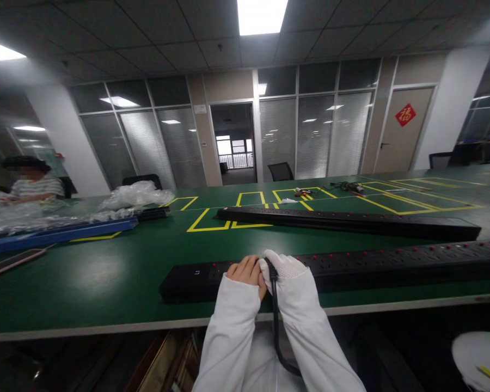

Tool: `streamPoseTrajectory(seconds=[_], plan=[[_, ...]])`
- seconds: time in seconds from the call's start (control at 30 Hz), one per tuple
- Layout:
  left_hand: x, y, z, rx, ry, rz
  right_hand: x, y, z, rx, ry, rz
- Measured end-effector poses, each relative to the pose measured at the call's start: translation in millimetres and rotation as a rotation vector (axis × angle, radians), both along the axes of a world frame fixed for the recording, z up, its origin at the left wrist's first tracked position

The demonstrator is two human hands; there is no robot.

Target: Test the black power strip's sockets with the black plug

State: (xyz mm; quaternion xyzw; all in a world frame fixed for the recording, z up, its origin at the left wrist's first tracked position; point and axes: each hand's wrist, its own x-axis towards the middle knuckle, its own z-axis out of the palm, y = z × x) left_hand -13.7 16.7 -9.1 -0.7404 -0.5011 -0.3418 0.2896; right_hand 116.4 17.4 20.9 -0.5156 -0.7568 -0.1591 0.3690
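Beneath it all is spread the smooth green tabletop [102, 272]; along it is laid the near power strip [392, 262], long, black, boxy, studded red. Behind that strip, a second strip [351, 222] is set aslant. Over the near strip's left part, the bare left hand [245, 271] is curled (any grip there cannot be told), and by the dotted, white-gloved right hand [288, 265] a black plug [273, 272] is clasped, its cable [276, 326] left dangling.

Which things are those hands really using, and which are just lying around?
In use:
black cable, held by the right hand
near power strip, at the left hand

Seemingly just lying about:
far power strip
clear plastic
blue bar
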Motion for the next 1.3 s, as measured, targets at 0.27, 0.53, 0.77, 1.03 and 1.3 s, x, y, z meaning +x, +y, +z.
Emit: streamPoseTrajectory(seconds=[0.27,0.53,0.77,1.03,1.3], plan=[[-1,-4,3.1,-0.044,0.005,-0.006,2,0,0.8,-0.030,0.008,0.020],[-1,-9,6.6,-0.081,0.015,-0.019,1,-1,3.2,-0.033,-0.006,0.006],[-1,-12,8.9,-0.111,0.030,-0.019,2,-2,4.3,-0.047,-0.024,0.014],[-2,-9,5.3,-0.109,0.021,-0.020,2,0,3.3,-0.026,-0.023,0.009],[-3,-10,5.7,-0.102,0.056,-0.011,1,-1,2.8,-0.032,-0.015,0.006]])
